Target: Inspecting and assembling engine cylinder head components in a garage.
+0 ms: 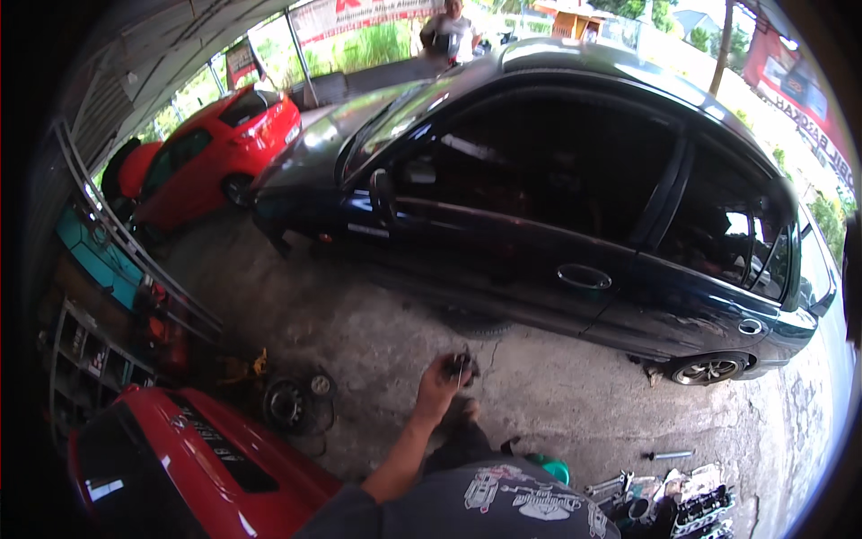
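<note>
My left hand is raised in front of my body at the lower middle of the head view. Its fingers are closed around a small dark part, which looks like blackened metal; its exact kind I cannot make out. Beyond the hand stands a dark car, side-on and apart from it. A tyre lies on the floor by the car's sill. My right hand does not show.
A red car is close on my left; another red car stands farther back. A wheel lies on the concrete floor. At lower right are engine parts, tools and a green container. A person stands behind the dark car.
</note>
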`<move>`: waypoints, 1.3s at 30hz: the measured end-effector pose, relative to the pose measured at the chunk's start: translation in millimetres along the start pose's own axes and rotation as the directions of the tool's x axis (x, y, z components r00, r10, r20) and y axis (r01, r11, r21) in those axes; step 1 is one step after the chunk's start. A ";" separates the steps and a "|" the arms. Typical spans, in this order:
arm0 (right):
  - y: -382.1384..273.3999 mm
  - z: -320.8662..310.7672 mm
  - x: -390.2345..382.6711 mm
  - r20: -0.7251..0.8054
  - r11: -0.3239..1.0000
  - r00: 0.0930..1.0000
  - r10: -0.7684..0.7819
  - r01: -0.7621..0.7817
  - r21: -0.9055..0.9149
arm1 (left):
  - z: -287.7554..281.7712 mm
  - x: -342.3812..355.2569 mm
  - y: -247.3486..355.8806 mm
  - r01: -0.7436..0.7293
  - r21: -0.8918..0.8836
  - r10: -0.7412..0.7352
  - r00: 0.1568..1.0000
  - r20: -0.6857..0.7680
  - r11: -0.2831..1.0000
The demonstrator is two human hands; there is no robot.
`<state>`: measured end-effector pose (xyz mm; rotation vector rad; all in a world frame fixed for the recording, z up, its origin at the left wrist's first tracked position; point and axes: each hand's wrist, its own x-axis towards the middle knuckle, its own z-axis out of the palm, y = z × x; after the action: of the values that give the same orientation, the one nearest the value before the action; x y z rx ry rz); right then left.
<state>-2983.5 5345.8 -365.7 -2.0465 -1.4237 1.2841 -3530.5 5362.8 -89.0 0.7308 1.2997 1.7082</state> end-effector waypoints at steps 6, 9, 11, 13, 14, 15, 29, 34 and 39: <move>-24.5 49.4 -55.2 0.043 0.963 0.999 0.000 0.012 -0.270 | 1.4 127.3 71.8 -0.151 -0.099 0.161 0.982 0.102 0.984; -42.7 87.0 -59.3 0.000 0.941 1.000 -0.013 0.012 -0.338 | 6.6 167.7 81.4 -0.099 -0.144 0.124 0.976 0.177 0.985; -52.1 104.9 -59.2 -0.048 0.927 0.998 -0.029 0.009 -0.375 | 14.1 186.6 79.9 -0.073 -0.142 0.106 0.965 0.240 0.987; -105.2 111.3 -39.1 -0.068 0.932 0.988 -0.137 0.105 -0.348 | 15.1 191.7 72.8 -0.067 -0.140 0.100 0.964 0.247 0.988; -128.4 101.1 -15.0 -0.125 0.891 0.978 -0.164 0.093 -0.444 | 28.2 198.9 62.4 -0.032 -0.155 0.081 0.944 0.319 0.987; -206.4 93.3 -14.6 -0.214 0.924 0.940 -0.267 0.187 -0.334 | 21.8 199.9 48.6 -0.038 -0.149 0.079 0.957 0.278 0.988; -585.0 -31.1 -10.4 -0.262 0.447 0.397 -0.880 0.503 -0.740 | 39.0 210.3 15.8 0.087 -0.024 -0.075 0.949 0.305 0.996; -614.3 -24.9 1.9 -0.230 0.406 0.363 -0.903 0.543 -0.735 | 25.8 225.6 27.6 0.060 -0.058 -0.040 0.953 0.300 0.997; -629.8 -4.8 14.5 -0.196 0.414 0.390 -0.900 0.619 -0.668 | 8.7 233.4 20.5 0.012 -0.114 0.013 0.976 0.219 0.993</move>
<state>-3336.4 5638.2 66.6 -1.3226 -2.1437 -0.1270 -3638.8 5570.4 -76.5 0.8266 1.0413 1.6361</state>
